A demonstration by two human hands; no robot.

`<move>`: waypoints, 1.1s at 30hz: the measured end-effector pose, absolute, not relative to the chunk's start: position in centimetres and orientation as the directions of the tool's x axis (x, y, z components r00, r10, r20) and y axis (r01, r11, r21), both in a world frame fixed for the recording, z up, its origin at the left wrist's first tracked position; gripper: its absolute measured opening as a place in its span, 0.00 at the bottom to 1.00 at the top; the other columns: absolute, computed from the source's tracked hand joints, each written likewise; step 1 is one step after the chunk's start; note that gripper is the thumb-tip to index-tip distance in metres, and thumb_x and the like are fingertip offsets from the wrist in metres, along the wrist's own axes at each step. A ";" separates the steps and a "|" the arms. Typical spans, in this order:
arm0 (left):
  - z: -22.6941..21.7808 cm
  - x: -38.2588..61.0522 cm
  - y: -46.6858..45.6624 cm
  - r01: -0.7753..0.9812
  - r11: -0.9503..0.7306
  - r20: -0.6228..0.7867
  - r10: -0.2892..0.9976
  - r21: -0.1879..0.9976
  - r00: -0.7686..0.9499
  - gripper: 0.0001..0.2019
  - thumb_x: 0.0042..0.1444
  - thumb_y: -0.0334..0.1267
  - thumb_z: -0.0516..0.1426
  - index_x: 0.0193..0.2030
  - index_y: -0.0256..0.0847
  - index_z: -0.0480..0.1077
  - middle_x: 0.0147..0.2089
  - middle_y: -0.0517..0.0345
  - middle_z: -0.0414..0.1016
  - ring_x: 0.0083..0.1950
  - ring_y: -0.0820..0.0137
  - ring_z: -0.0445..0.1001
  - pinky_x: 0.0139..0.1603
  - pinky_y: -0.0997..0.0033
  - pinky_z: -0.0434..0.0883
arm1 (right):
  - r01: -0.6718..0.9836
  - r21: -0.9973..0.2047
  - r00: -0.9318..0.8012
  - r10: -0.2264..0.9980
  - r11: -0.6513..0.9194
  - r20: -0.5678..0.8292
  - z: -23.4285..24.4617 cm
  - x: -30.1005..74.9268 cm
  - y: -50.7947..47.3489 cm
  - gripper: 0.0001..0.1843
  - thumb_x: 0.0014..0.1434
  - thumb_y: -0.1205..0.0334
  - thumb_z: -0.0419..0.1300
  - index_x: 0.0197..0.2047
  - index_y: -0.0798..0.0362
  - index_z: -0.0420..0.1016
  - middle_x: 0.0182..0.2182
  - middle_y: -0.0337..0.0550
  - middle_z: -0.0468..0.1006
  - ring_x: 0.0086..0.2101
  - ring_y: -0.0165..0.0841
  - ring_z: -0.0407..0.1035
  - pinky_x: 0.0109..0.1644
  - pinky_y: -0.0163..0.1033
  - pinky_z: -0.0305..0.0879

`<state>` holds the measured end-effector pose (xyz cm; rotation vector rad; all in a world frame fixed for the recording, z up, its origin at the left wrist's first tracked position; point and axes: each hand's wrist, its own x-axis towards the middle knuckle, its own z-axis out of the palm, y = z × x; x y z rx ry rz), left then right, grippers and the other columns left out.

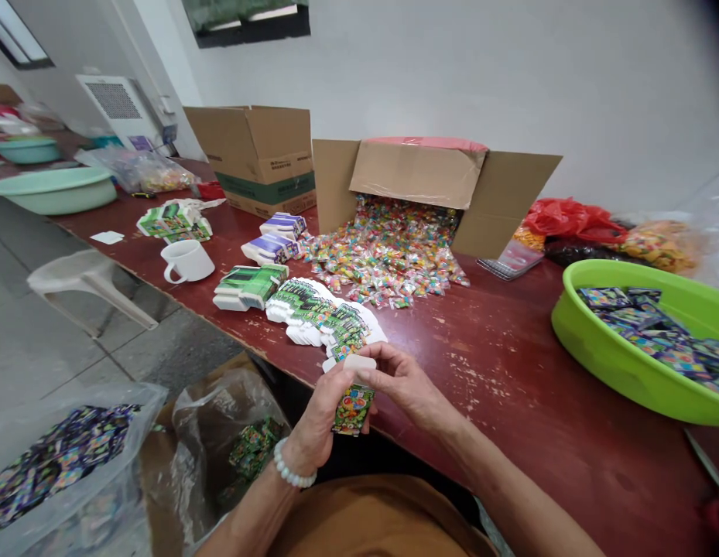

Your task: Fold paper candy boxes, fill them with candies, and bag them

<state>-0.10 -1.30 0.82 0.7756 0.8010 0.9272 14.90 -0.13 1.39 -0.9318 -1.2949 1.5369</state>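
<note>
Both my hands hold one small colourful carton (354, 407) upright over the near edge of the dark red table (510, 371). My left hand (323, 414) wraps round the carton's side and bottom, a white bead bracelet on its wrist. The fingers of my right hand (397, 379) pinch the carton's white top flap (360, 361). Just beyond lies a fanned pile of flat green carton blanks (321, 317). Further back, a heap of small wrapped candies (388, 259) spills from a cardboard box (417, 174) lying on its side.
A lime green basin (603, 352) of filled packets sits at right. A white mug (186, 261), carton stacks (248, 286), an upright cardboard box (260, 155) and a pale green basin (54, 189) stand at left. Clear bags of packets (63, 464) sit beside me below the table, near a plastic stool (83, 278).
</note>
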 end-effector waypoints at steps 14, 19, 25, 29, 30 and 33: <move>1.8 -0.1 -1.1 -0.532 0.535 -0.311 0.834 0.656 0.456 0.26 0.64 0.55 0.46 0.57 0.39 0.67 0.30 0.53 0.78 0.26 0.67 0.76 0.24 0.72 0.72 | 0.010 -0.999 -0.271 0.962 0.036 0.032 2.2 14.7 0.2 0.10 0.58 0.55 0.60 0.34 0.53 0.74 0.32 0.41 0.79 0.20 0.27 0.69 0.24 0.33 0.67; 1.7 -0.3 -1.0 -0.531 0.537 -0.326 0.836 0.656 0.443 0.25 0.62 0.54 0.49 0.55 0.37 0.69 0.28 0.55 0.77 0.24 0.69 0.75 0.21 0.73 0.72 | 0.016 -0.993 -0.305 0.946 0.115 0.105 3.0 14.9 0.0 0.09 0.59 0.57 0.60 0.32 0.54 0.73 0.36 0.42 0.79 0.24 0.27 0.71 0.30 0.34 0.69; 1.1 -0.5 -0.5 -0.548 0.585 -0.427 0.811 0.597 0.401 0.15 0.57 0.42 0.57 0.50 0.40 0.70 0.26 0.62 0.73 0.17 0.70 0.71 0.15 0.70 0.72 | 0.144 -0.905 -0.326 0.882 0.401 0.339 1.8 14.5 -1.2 0.07 0.58 0.62 0.63 0.42 0.51 0.75 0.46 0.46 0.74 0.49 0.35 0.68 0.55 0.43 0.63; 0.0 -0.7 -0.7 -0.577 0.577 -0.425 0.816 0.578 0.392 0.18 0.57 0.39 0.55 0.54 0.40 0.68 0.28 0.60 0.73 0.19 0.73 0.71 0.17 0.75 0.70 | 0.133 -0.927 -0.322 0.899 0.352 0.295 -0.7 13.5 -1.6 0.16 0.54 0.62 0.66 0.47 0.49 0.71 0.47 0.44 0.72 0.47 0.34 0.68 0.50 0.40 0.65; -0.2 -1.0 -0.9 -0.570 0.576 -0.424 0.817 0.586 0.391 0.19 0.58 0.40 0.55 0.56 0.40 0.67 0.29 0.59 0.74 0.20 0.73 0.71 0.17 0.75 0.70 | 0.141 -0.933 -0.342 0.901 0.331 0.268 -1.2 13.4 -1.5 0.17 0.55 0.61 0.66 0.48 0.48 0.71 0.47 0.44 0.71 0.45 0.33 0.68 0.47 0.39 0.66; -0.7 -2.9 -1.4 -0.512 0.504 -0.396 0.863 0.696 0.312 0.23 0.58 0.43 0.53 0.59 0.39 0.64 0.28 0.58 0.74 0.20 0.71 0.71 0.18 0.73 0.70 | 0.251 -0.920 -0.337 0.919 0.299 0.207 -2.3 14.0 -0.2 0.17 0.56 0.60 0.63 0.50 0.48 0.71 0.47 0.43 0.72 0.42 0.32 0.69 0.45 0.38 0.66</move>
